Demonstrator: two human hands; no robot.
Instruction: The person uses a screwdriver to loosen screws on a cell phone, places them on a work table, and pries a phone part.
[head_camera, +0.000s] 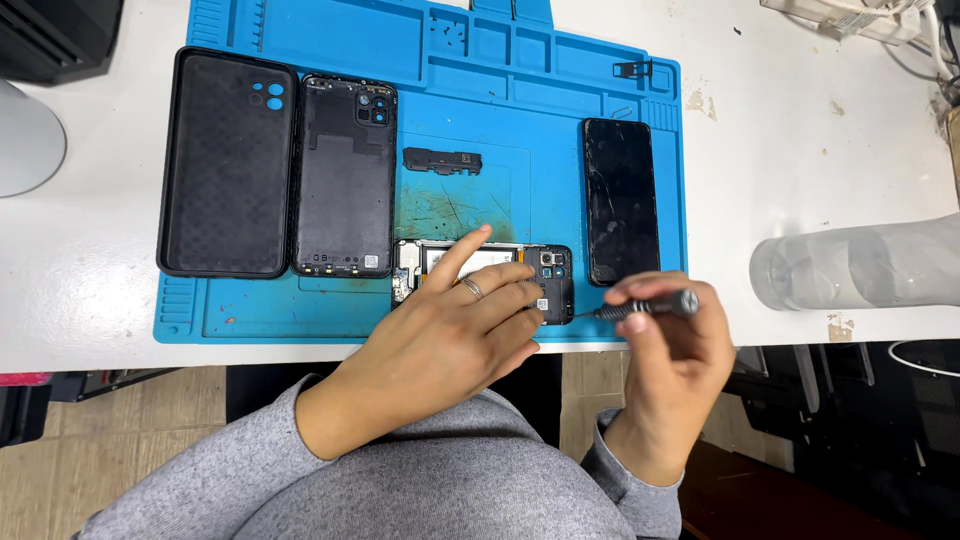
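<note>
We see black soft phone case (228, 165) at mat's 9 o'clock, black plastic back cover (345, 175) just beside it. Small black component strip (442, 160) near blue silicone work mat (560, 110) centre. Our left hand (450, 335) rests flat, fingers loose, on opened black phone body (553, 285) at 6 o'clock. Black glass screen panel (620, 200) at 3 o'clock. Our right hand (675, 360) grips slim grey precision screwdriver (645, 305), tip at phone's right edge.

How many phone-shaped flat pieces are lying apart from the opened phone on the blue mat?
3: a black case at left, a back cover beside it, a screen at right.
</note>
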